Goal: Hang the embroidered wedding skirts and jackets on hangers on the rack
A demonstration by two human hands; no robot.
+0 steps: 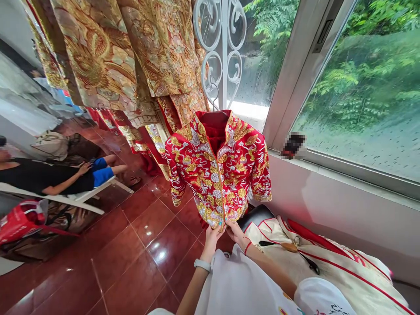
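Observation:
A red jacket (pixel 218 168) thick with gold and silver embroidery hangs on a hanger from a white scrollwork stand (pixel 223 52) in front of me. My left hand (pixel 212 238) pinches the bottom hem at the jacket's front opening. My right hand (pixel 236 232) grips the hem just to the right of it. Both sets of fingers are closed on the cloth. A pale band sits on my left wrist and a red cord on my right.
Gold embroidered garments (pixel 98 57) hang at the upper left. A person (pixel 49 175) lies on a white bench at left, a red bag (pixel 19 221) below. A white garment with red trim (pixel 328 262) lies at right under the window (pixel 361 87). The floor is glossy red tile (pixel 138 262).

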